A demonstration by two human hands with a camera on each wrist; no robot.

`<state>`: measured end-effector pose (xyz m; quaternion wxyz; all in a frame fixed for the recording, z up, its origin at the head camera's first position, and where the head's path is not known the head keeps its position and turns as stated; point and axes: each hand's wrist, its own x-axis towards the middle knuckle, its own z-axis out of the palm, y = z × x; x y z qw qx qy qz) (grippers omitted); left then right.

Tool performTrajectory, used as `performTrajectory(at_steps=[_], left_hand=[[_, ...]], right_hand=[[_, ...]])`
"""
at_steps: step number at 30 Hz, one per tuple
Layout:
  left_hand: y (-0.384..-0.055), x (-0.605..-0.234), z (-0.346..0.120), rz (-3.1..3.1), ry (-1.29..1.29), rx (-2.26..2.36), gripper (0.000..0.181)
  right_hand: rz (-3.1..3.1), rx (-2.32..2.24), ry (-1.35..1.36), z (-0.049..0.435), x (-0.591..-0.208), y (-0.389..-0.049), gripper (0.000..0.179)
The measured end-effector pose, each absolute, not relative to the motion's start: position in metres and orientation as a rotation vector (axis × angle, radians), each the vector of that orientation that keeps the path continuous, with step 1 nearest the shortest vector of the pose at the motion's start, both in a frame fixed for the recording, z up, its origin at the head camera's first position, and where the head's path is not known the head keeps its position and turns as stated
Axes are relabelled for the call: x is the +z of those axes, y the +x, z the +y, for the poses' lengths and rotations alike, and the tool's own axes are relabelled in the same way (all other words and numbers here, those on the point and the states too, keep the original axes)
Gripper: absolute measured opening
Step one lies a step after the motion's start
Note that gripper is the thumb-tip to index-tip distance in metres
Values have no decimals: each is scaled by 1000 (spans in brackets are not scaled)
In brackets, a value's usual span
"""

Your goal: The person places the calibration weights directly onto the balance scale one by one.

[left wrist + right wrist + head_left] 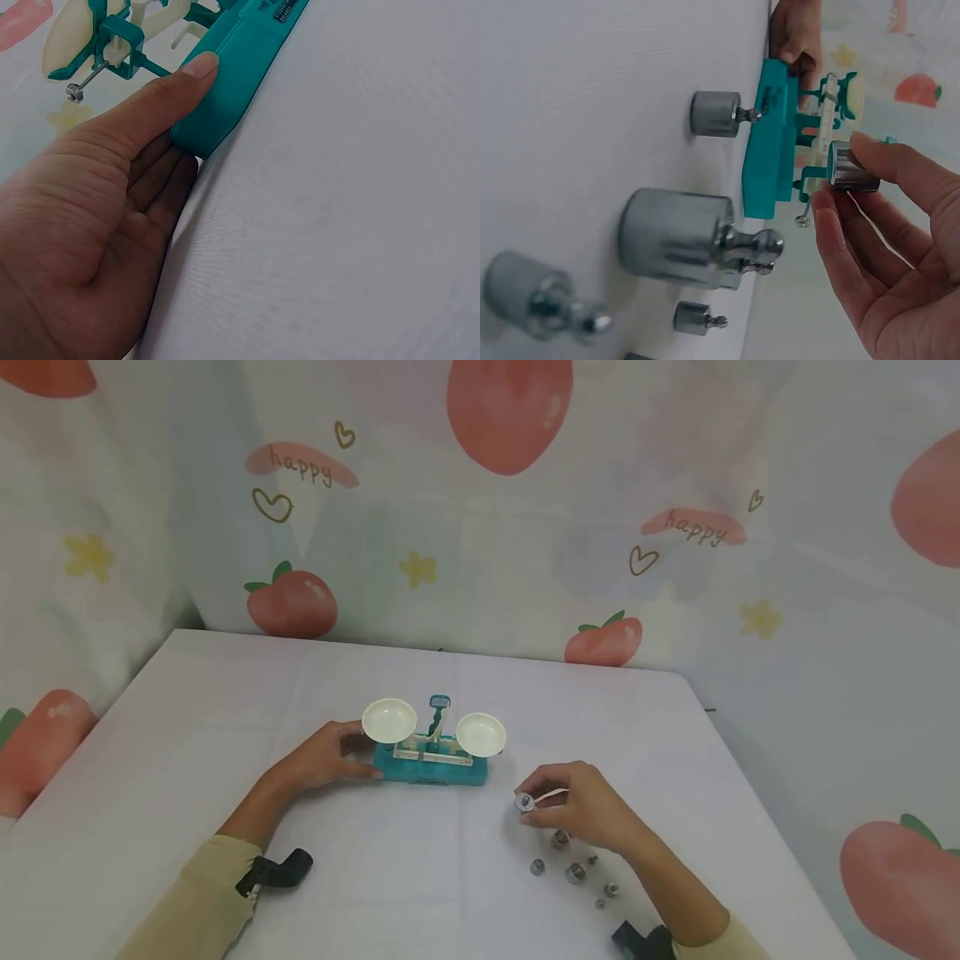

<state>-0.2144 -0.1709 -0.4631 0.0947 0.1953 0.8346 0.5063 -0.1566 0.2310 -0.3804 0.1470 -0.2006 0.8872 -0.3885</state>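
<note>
A small teal balance scale [431,772] with two cream pans [481,735] stands on the white table. At its left end my left hand [322,758] holds the base, the thumb on the front face [247,67] and the other fingers partly hidden behind the end. My right hand [588,802] is to the right of the scale and nearer to me. Between thumb and fingers it pinches a shiny metal calibration weight [855,171], lifted off the table. Below that hand several more knobbed metal weights stand, among them a large one [676,232] and a smaller one [715,114].
White cloth [360,877] covers the table. Its far edge meets a hanging cloth [510,568] printed with fruit and hearts. The loose weights [576,872] sit in a loose group beside my right forearm. Dark straps [279,870] are on both wrists.
</note>
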Motion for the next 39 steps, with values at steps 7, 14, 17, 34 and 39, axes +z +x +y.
performTrajectory(at_steps=[7,14,17,34,39], left_hand=[[-213,-462,-171,2476,580,1495,72],[-212,-460,-170,2478,563,1486,74],[-213,-461,-170,2481,567,1484,74],[-214,-459,-169,2492,563,1474,76],[-214,-459,-169,2480,567,1479,75]], right_hand=[[2570,-1176,-655,210,-362,-160,24],[2590,-1304,-690,187,-349,-164,24],[2601,-1387,-677,176,-343,-166,25],[2505,-1594,-696,124,-329,-180,27],[2453,-1650,-744,110,-330,-183,26]])
